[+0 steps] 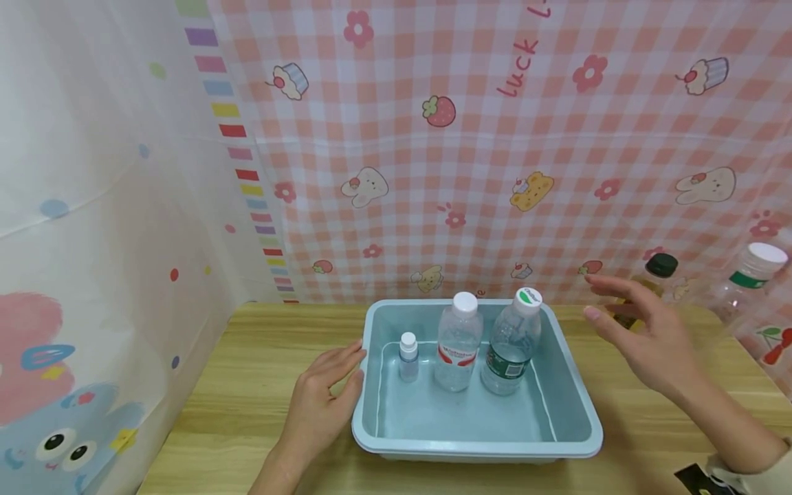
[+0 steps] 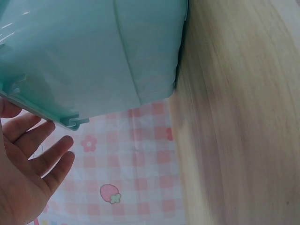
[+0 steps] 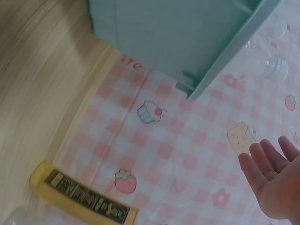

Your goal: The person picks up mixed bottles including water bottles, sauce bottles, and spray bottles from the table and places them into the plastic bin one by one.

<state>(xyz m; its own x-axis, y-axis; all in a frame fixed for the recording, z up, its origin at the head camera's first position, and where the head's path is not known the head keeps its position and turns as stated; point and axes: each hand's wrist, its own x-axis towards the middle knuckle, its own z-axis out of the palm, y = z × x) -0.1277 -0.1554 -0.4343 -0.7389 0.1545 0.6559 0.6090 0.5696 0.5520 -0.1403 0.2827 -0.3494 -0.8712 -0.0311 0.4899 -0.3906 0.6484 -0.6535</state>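
A light blue plastic basin (image 1: 476, 448) stands on the table. My left hand (image 1: 318, 399) touches its left rim, fingers fairly straight; the left wrist view shows those fingers (image 2: 44, 161) along the rim's edge. Inside the basin stand a small white-capped bottle (image 1: 408, 361), a clear bottle with a red-and-white label (image 1: 456, 347) and a clear bottle with a green label (image 1: 511, 347). My right hand (image 1: 658, 344) hangs in the air to the right of the basin, fingers spread and holding nothing. Partly behind it is a yellowish oil bottle (image 1: 661, 267) with a dark cap.
Another clear bottle (image 1: 751, 275) with a white cap and green band stands at the far right. A small black item (image 1: 699, 479) lies near the right sleeve. Behind the wooden table (image 1: 247, 385) hangs a pink checked cloth (image 1: 396, 144).
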